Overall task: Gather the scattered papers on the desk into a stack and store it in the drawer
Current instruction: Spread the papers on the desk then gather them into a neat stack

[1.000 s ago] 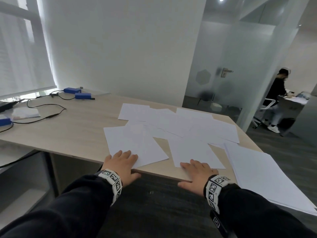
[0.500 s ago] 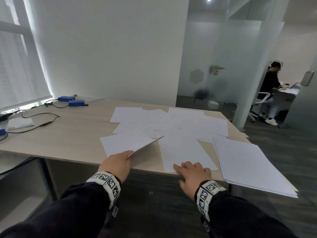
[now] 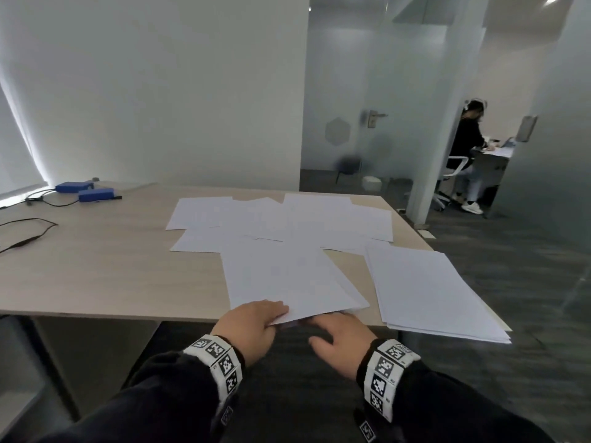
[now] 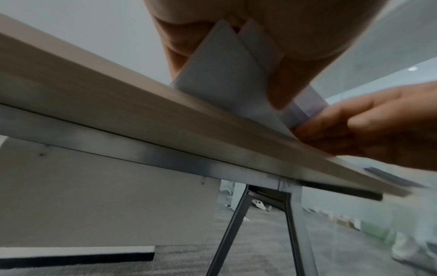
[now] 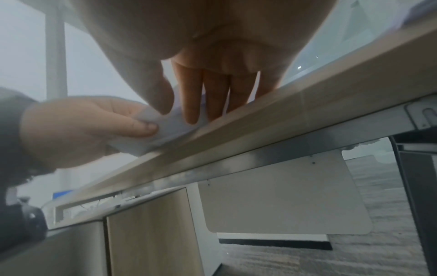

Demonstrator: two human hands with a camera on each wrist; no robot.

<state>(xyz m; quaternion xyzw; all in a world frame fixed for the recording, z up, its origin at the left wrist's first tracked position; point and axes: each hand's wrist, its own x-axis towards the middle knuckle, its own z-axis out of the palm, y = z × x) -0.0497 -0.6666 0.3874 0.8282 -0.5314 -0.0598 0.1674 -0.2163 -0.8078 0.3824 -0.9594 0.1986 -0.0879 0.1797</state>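
Observation:
Several white sheets (image 3: 281, 219) lie scattered and overlapping across the wooden desk (image 3: 96, 276). At its near edge my left hand (image 3: 281, 314) pinches the corners of two overlapping sheets (image 3: 287, 279), thumb on top; the pinched corners (image 4: 227, 61) show between thumb and fingers in the left wrist view. My right hand (image 3: 316, 321) sits just right of it, with straight fingers (image 5: 194, 104) touching the underside of the sheets' overhanging edge (image 5: 170, 123). A neat paper stack (image 3: 428, 289) lies on the desk's right corner.
Blue boxes (image 3: 96, 195) with black cables sit at the desk's far left. Wood-fronted cabinet panels (image 5: 146, 233) stand under the desk to the left, with metal legs (image 4: 231, 229) beneath. Beyond a glass partition (image 3: 367, 107) a person (image 3: 467, 139) sits at another desk.
My left hand lifted the near-left sheet and carried it right, onto the sheet in front of my right hand. The right hand's fingers slid off the top and under the edge.

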